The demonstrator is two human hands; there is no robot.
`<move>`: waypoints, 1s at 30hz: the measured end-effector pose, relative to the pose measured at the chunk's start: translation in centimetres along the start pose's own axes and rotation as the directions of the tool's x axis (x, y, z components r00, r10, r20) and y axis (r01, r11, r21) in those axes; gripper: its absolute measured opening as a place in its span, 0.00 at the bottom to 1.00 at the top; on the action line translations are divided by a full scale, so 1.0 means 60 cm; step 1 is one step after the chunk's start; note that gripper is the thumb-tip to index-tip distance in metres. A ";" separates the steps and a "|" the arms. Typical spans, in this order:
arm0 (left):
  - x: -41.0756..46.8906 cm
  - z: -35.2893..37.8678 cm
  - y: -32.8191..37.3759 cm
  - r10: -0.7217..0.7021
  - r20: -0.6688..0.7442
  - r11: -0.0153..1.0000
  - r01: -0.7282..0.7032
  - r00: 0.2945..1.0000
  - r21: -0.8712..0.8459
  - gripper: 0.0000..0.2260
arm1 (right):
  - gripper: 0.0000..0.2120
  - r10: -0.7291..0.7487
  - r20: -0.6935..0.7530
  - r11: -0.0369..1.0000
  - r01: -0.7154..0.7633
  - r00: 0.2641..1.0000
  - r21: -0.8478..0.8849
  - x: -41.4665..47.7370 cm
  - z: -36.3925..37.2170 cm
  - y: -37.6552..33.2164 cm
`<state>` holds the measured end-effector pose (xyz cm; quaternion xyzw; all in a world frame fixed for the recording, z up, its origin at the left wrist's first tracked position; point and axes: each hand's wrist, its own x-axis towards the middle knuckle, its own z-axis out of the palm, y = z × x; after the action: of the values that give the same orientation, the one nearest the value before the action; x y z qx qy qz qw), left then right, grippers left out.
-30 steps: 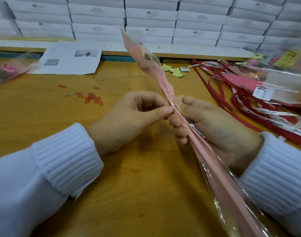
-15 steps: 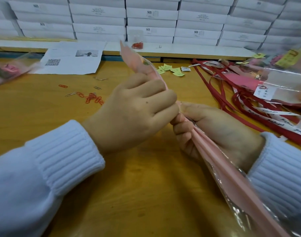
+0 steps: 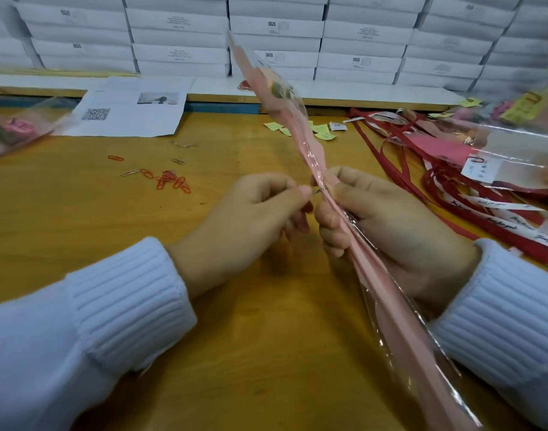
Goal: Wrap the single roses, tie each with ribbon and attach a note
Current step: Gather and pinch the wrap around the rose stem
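Background: white boxes point(image 3: 179, 35) stacked behind wooden table point(image 3: 266, 337). The right hand point(image 3: 390, 225) grips wrapped rose point(image 3: 300, 141) mid-sleeve, tilted above table; left hand point(image 3: 250, 219) pinches 1 silver paper clip point(image 3: 318, 190) at wrap edge. Risk: clip skids off slick film, or wrap springs open if grip loosens.

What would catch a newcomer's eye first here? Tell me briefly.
The wrapped rose in pink paper and cellophane slants up through the centre, gripped by the right hand. The left hand pinches a small metal clip at its edge. On the table, red ribbons lie at the right; white boxes are stacked behind.
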<state>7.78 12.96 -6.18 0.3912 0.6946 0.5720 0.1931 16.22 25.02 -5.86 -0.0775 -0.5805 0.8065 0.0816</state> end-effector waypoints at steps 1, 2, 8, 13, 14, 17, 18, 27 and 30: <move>0.002 0.001 0.002 -0.031 0.015 0.998 0.032 0.999 -0.058 0.13 | 0.08 -0.021 0.003 1.000 0.022 1.000 -0.022 -0.001 0.001 0.001; 0.004 0.002 0.001 -0.068 -0.004 0.993 0.067 0.998 -0.098 0.14 | 0.08 -0.040 -0.004 0.998 0.040 0.999 -0.046 -0.002 0.003 0.002; 0.008 0.008 -0.011 -0.238 0.035 0.930 0.238 0.971 -0.281 0.15 | 0.07 -0.071 -0.024 0.990 0.067 0.997 -0.126 -0.004 0.006 0.004; 0.011 -0.003 -0.017 -0.252 0.196 0.844 0.315 0.948 -0.434 0.10 | 0.07 -0.051 -0.027 0.987 0.046 0.998 -0.154 -0.004 0.007 0.005; 0.012 -0.004 -0.018 -0.256 0.217 0.831 0.330 0.942 -0.449 0.08 | 0.07 -0.043 -0.030 0.987 0.038 0.999 -0.157 -0.004 0.007 0.005; 0.014 -0.008 -0.020 -0.254 0.270 0.792 0.360 0.929 -0.494 0.06 | 0.07 -0.038 -0.036 0.987 0.032 0.999 -0.158 -0.004 0.007 0.004; 0.015 -0.009 -0.021 -0.254 0.286 0.774 0.371 0.924 -0.512 0.06 | 0.07 -0.037 -0.038 0.988 0.031 0.999 -0.154 -0.004 0.007 0.004; 0.021 -0.016 -0.023 -0.295 0.474 0.704 0.524 0.830 -0.479 0.11 | 0.06 -0.023 -0.037 0.993 0.018 0.999 -0.113 -0.005 0.009 0.006; 0.020 -0.018 -0.020 -0.256 0.515 0.743 0.507 0.818 -0.437 0.13 | 0.07 -0.008 -0.032 0.997 0.005 0.999 -0.081 -0.005 0.011 0.007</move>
<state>5.89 13.15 -6.83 0.2768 0.5050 0.5962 0.5594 16.37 24.23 -6.04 -0.0917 -0.6115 0.7807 0.0904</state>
